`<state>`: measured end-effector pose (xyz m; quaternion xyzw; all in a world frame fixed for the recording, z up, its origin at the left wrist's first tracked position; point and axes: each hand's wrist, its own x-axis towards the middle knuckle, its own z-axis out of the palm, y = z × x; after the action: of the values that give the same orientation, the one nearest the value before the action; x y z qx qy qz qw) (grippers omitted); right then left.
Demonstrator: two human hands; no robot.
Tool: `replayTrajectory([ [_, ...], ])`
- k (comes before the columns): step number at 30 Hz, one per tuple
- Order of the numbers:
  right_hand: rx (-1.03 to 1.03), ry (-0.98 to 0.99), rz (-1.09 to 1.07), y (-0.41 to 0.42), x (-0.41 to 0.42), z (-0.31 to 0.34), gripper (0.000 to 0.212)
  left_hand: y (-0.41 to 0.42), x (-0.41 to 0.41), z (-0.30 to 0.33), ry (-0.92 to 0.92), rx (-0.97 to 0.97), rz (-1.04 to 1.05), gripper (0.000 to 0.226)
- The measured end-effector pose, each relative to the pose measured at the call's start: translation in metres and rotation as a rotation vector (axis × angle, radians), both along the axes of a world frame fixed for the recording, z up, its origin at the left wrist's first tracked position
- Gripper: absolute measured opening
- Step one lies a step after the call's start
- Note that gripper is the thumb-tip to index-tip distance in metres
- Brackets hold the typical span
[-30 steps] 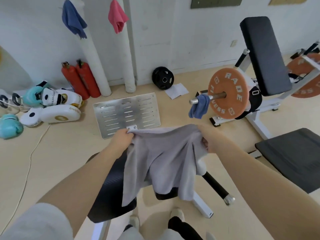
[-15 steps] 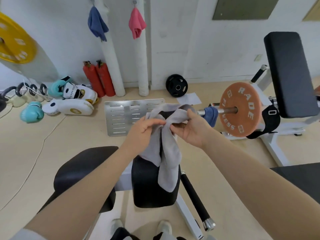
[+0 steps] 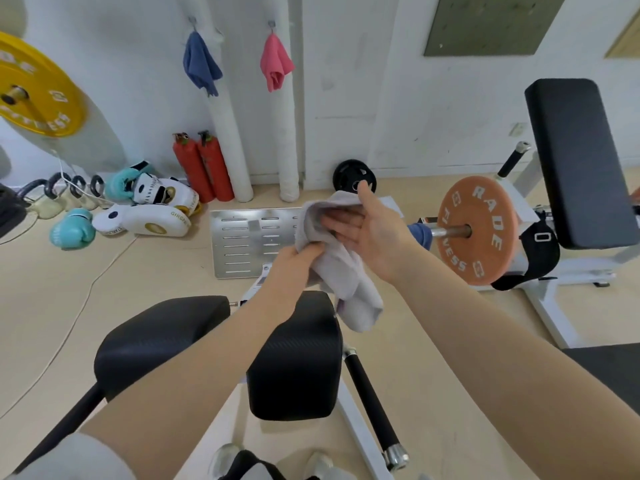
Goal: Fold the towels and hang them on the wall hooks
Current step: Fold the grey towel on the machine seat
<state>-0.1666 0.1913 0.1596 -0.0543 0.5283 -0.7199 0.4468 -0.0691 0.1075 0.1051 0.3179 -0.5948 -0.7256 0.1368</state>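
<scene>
The person is holding a soft pale grey cloth towel (image 3: 334, 258) in the air above the black padded bench seat (image 3: 294, 355), the left hand (image 3: 294, 263) closed in a fist round its bunched middle while the right hand (image 3: 367, 226) is lying flat and wide open against the upper fold. To fold it well, the flat palm should probably be smoothing the layers while the fist keeps the edges matched. Beside that seat, the orange weight plate (image 3: 476, 230) is reading "RADE" and "FITNESS", and the white boxing pad (image 3: 145, 221) is showing gold lettering too small to read.
</scene>
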Motion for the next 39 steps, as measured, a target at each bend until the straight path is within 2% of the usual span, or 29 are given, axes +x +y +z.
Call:
replayTrajectory([
  [3,0.317,0.565,0.099,0.014,0.004,0.001,0.016,-0.002,0.000,0.011,0.040,0.033,0.153,0.019],
  [5,0.389,0.898,0.201,0.021,0.013,0.001,0.012,-0.001,0.000,0.021,0.076,0.007,0.196,0.023],
  [8,0.411,1.057,0.288,0.024,0.023,0.007,0.010,0.001,0.000,0.035,0.109,-0.072,0.201,0.022],
  [12,0.489,1.243,0.266,0.021,0.027,0.009,0.016,-0.004,0.000,0.041,0.105,-0.203,0.174,0.031],
  [14,0.527,1.241,0.220,0.020,0.031,0.008,0.010,-0.002,0.001,0.041,0.103,-0.247,0.180,0.038],
  [16,0.500,1.111,0.159,0.019,0.033,0.009,0.011,0.001,0.002,0.039,0.109,-0.306,0.160,0.042],
  [20,0.326,0.913,0.083,0.024,0.035,0.017,0.022,-0.009,0.009,0.037,0.051,-0.323,-0.051,0.055],
  [23,0.142,0.724,0.004,0.030,0.035,0.025,0.028,-0.031,0.010,0.043,-0.072,-0.217,0.009,0.028],
  [25,0.045,0.595,-0.022,0.032,0.035,0.033,0.028,-0.046,0.015,0.048,-0.060,-0.114,0.027,0.010],
  [27,-0.016,0.514,-0.010,0.032,0.034,0.038,0.028,-0.057,0.021,0.053,0.033,-0.195,-0.022,0.023],
  [30,0.027,0.659,0.078,0.026,0.037,0.040,0.034,-0.067,0.028,0.057,0.144,-0.312,-0.046,0.032],
  [34,0.216,1.027,0.063,0.007,0.048,0.039,0.011,-0.071,0.033,0.060,0.146,-0.431,-0.075,0.038],
  [37,0.297,1.320,0.119,-0.010,0.056,0.036,0.004,-0.077,0.041,0.062,0.094,-0.482,-0.047,0.020],
  [39,0.264,1.331,0.163,-0.022,0.063,0.034,0.007,-0.084,0.046,0.063,0.083,-0.489,-0.047,0.006],
])
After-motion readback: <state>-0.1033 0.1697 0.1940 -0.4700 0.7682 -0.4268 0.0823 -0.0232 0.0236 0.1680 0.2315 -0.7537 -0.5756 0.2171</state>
